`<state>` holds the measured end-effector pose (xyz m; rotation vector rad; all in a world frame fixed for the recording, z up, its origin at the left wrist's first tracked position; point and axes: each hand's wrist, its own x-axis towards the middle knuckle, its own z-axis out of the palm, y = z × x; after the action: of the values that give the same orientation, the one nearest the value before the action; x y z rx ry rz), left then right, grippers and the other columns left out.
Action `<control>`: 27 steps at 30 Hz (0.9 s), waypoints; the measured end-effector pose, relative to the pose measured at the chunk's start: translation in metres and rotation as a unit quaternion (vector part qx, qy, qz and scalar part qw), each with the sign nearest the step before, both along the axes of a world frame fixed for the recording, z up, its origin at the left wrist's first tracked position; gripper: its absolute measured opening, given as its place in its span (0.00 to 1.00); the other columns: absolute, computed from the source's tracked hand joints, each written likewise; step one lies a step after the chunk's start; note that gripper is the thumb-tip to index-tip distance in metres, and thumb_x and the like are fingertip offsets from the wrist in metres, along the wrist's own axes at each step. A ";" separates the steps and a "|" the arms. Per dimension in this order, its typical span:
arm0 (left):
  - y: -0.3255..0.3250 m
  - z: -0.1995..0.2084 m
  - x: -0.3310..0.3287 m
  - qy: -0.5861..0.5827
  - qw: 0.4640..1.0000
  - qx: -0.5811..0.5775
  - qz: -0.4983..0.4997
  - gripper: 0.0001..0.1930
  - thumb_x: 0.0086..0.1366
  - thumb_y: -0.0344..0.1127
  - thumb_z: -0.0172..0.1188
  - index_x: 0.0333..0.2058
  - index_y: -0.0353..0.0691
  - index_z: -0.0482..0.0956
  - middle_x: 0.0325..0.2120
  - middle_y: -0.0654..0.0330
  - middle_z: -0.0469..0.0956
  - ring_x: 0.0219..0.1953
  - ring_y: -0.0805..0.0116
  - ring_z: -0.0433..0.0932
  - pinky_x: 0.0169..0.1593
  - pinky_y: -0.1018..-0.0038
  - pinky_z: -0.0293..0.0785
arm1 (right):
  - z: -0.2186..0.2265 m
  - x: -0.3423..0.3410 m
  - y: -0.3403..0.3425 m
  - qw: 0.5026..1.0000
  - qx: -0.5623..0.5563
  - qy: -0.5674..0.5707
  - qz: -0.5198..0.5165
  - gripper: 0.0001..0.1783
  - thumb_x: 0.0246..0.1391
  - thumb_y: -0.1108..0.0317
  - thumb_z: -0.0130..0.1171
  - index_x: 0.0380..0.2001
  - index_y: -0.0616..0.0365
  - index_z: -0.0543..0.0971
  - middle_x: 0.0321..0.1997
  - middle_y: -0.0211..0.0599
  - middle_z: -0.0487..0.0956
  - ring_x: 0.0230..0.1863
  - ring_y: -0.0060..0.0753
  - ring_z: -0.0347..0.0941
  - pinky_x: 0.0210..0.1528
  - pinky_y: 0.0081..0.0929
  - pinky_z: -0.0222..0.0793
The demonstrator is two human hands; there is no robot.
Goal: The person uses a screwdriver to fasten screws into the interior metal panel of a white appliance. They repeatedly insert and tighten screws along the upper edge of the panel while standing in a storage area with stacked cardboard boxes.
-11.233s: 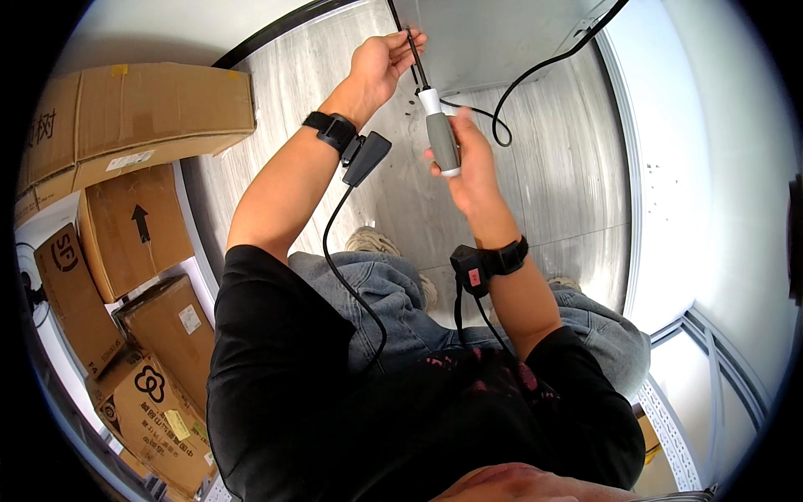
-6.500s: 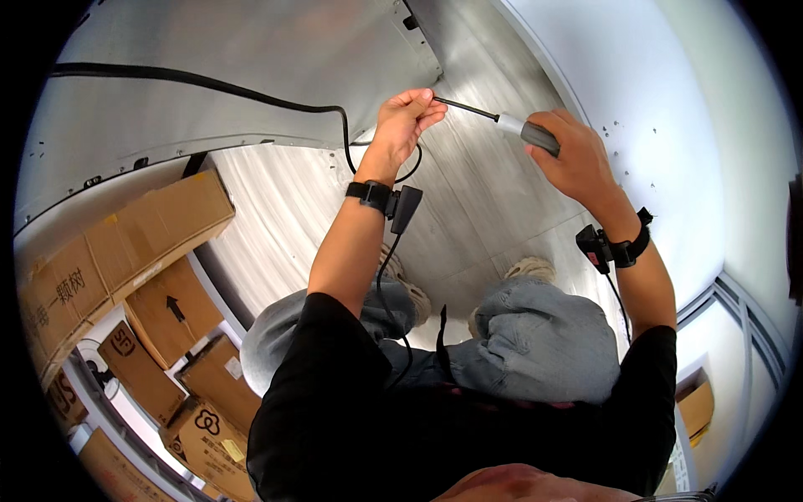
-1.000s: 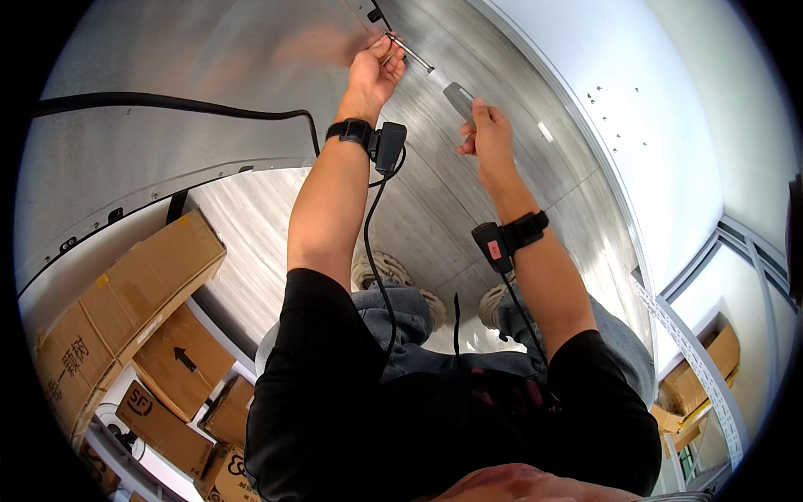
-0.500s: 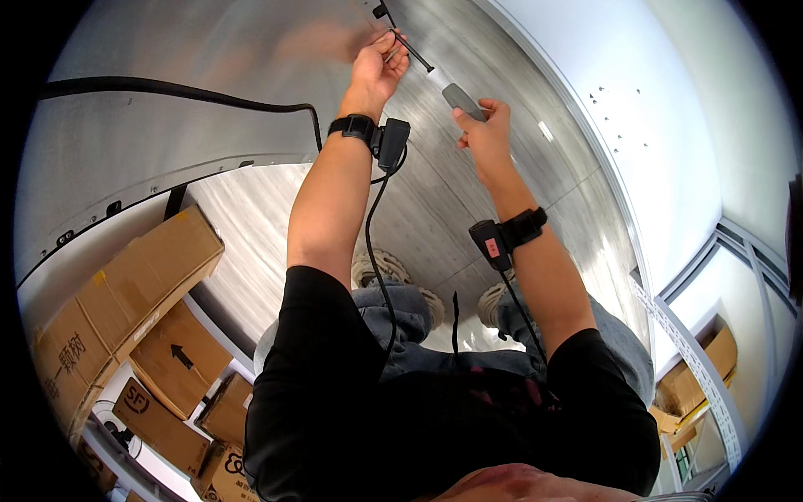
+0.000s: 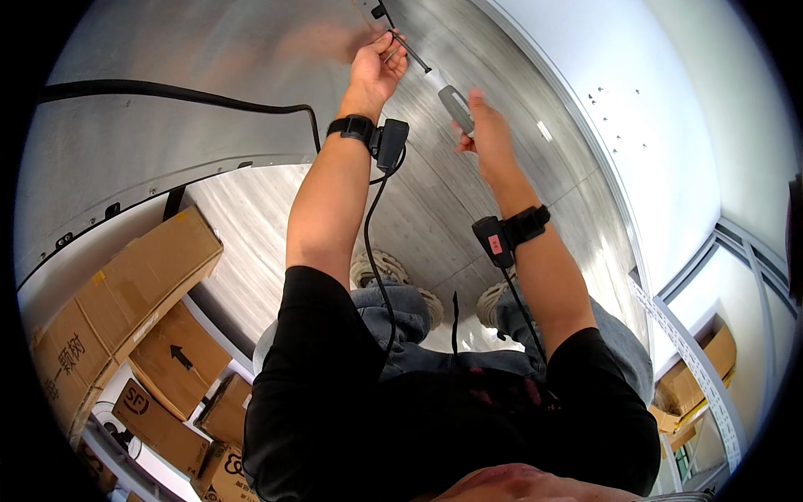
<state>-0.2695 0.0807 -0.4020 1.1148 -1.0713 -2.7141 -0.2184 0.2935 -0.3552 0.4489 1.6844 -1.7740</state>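
A screwdriver [image 5: 457, 109] with a grey handle and a long dark shaft points up and left, its tip end at the edge of a large metal panel [image 5: 209, 50]. My left hand [image 5: 381, 71] is closed there, thumb and forefinger pinched around the tip end of the shaft. Whether a screw sits between those fingertips is hidden. At the handle's butt end is my right hand [image 5: 488, 138], its fingers curled against the handle. Its thumb stands raised beside the grip, slightly smeared by motion.
A black cable [image 5: 209, 99] crosses the panel. Cabled black wrist devices [image 5: 393, 144] are strapped to both my wrists. Cardboard boxes [image 5: 142, 293] stand at lower left. To the right are a white curved surface [image 5: 636, 75] with small dark screws and a perforated metal rail [image 5: 694, 351].
My right hand has shifted slightly down and its thumb has lifted off the handle. The screwdriver handle has turned and moved a little. My left hand stays in place.
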 end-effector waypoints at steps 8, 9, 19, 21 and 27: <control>0.001 0.003 0.001 0.002 1.000 0.006 0.006 0.08 0.65 0.34 0.52 0.38 0.37 0.77 0.32 0.61 0.77 0.30 0.71 0.75 0.35 0.74 0.73 | -0.011 -0.001 0.008 0.995 -0.070 -0.065 -0.008 0.32 0.56 0.43 0.51 0.44 0.67 0.69 0.27 0.37 0.69 0.18 0.22 0.64 0.20 0.23 0.65; 0.001 0.002 0.001 0.005 1.000 0.008 0.004 0.08 0.65 0.33 0.52 0.38 0.37 0.77 0.32 0.62 0.77 0.30 0.71 0.75 0.35 0.74 0.73 | -0.010 -0.002 0.008 0.997 -0.049 -0.062 -0.004 0.31 0.57 0.44 0.51 0.43 0.67 0.70 0.27 0.37 0.70 0.18 0.22 0.64 0.20 0.23 0.66; -0.001 -0.002 0.001 0.022 1.000 0.012 -0.006 0.08 0.65 0.33 0.51 0.37 0.39 0.77 0.30 0.62 0.78 0.27 0.73 0.76 0.32 0.76 0.73 | -0.003 0.003 0.000 0.999 -0.031 0.019 -0.001 0.28 0.58 0.46 0.50 0.41 0.66 0.71 0.24 0.36 0.72 0.17 0.20 0.66 0.21 0.23 0.69; 0.001 -0.001 0.000 0.023 1.000 0.013 -0.008 0.07 0.65 0.33 0.51 0.36 0.39 0.77 0.30 0.61 0.79 0.26 0.73 0.76 0.30 0.77 0.73 | -0.016 0.009 -0.009 0.992 0.046 0.113 -0.027 0.28 0.59 0.46 0.49 0.41 0.66 0.72 0.25 0.35 0.74 0.17 0.19 0.65 0.21 0.22 0.69; -0.001 -0.001 0.002 0.019 1.000 0.011 -0.002 0.07 0.65 0.33 0.51 0.36 0.39 0.77 0.30 0.61 0.79 0.26 0.73 0.76 0.31 0.77 0.73 | -0.008 -0.002 0.007 0.995 -0.077 -0.045 0.047 0.28 0.58 0.47 0.50 0.41 0.67 0.71 0.27 0.37 0.73 0.17 0.20 0.64 0.24 0.24 0.71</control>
<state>-0.2680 0.0796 -0.4035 1.0596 -1.0424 -2.7450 -0.2201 0.3002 -0.3630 0.3691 1.4701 -1.7722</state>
